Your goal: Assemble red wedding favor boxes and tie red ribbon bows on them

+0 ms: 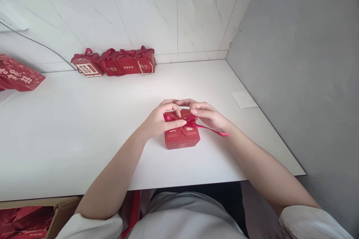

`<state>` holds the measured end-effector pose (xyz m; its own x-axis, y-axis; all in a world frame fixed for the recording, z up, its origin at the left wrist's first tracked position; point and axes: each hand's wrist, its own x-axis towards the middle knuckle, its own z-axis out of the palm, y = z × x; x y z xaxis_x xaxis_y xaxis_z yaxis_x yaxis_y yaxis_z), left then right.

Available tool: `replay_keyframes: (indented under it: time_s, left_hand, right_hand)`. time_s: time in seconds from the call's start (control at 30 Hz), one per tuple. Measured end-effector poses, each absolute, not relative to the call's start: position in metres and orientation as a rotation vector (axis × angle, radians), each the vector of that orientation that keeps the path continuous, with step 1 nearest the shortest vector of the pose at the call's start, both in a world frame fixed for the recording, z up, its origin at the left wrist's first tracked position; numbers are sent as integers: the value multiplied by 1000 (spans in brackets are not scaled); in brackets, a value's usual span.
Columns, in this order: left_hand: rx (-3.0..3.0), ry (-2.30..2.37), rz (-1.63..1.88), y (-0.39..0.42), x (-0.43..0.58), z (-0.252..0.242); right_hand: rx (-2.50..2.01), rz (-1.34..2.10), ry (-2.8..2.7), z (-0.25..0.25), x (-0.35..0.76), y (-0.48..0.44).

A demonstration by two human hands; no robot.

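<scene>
A small red gift box (pixel 183 142) with pale printed lettering sits on the white table in front of me. A red ribbon (pixel 213 130) is gathered in a bow on its lid, and one tail trails off to the right. My left hand (pixel 161 119) is at the box's left side, thumb and fingers closed on the ribbon at the bow. From the right, my right hand (pixel 207 115) pinches the ribbon near the bow's right loop. The fingertips of both hands meet behind the bow, partly hiding the lid.
Several finished red boxes with ribbons (pixel 129 62) stand along the tiled wall. More red packaging (pixel 19 73) lies at far left. A white paper square (pixel 244 99) rests near the table's right edge, beside a grey wall. Below left, a cardboard carton (pixel 66 209) holds red items.
</scene>
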<state>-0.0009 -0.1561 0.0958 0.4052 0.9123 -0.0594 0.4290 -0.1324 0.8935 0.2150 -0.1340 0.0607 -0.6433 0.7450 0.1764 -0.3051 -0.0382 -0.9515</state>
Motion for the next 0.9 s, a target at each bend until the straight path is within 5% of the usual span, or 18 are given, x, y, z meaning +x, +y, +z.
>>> replay_keyframes:
  time_s: [0.5, 0.9]
  left_hand:
    - [1786, 1050, 451, -151, -12, 103]
    - [1796, 1394, 493, -154, -44, 127]
  right_hand:
    - [-523, 1661, -1620, 51, 197, -120]
    - [-1063, 1044, -2024, 107, 252, -148]
